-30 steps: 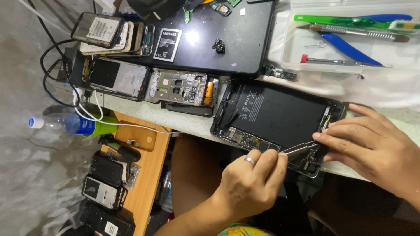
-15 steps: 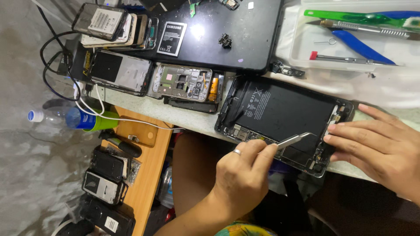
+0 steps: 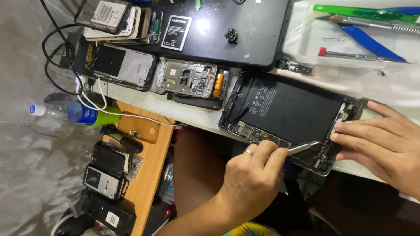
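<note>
Opened tablet [image 3: 291, 114] lies back-up at the near edge of the workbench [image 3: 197, 114], its large black battery [image 3: 294, 109] exposed.

Left hand [image 3: 251, 181]: fingers curled and pressed together, thumb and forefinger pinching metal tweezers [image 3: 304, 147]. A ring sits on one finger. The tweezer tips point away from the fingertips, toward the right hand, and rest over the circuit strip along the tablet's near edge, just below the battery.

Right hand [image 3: 385, 146]: fingers extended and slightly spread, tips pressed flat on the tablet's right end beside the small connectors. It pinches nothing. The tweezer tips end just short of these fingertips.

Beyond the left knuckles, further along the bench: a stripped phone frame [image 3: 188, 78] with bare circuit board, then a phone with a silver back [image 3: 122, 65]. Beyond the tablet lies a large black laptop [image 3: 232, 30].

Beyond the right fingertips: a clear plastic tray [image 3: 306, 48] holding blue-handled pliers [image 3: 372, 39], a craft knife and a red-tipped tool.

Well left of the left hand, lower down: a wooden shelf [image 3: 144, 175] with several old phones, and a plastic bottle [image 3: 65, 111].
</note>
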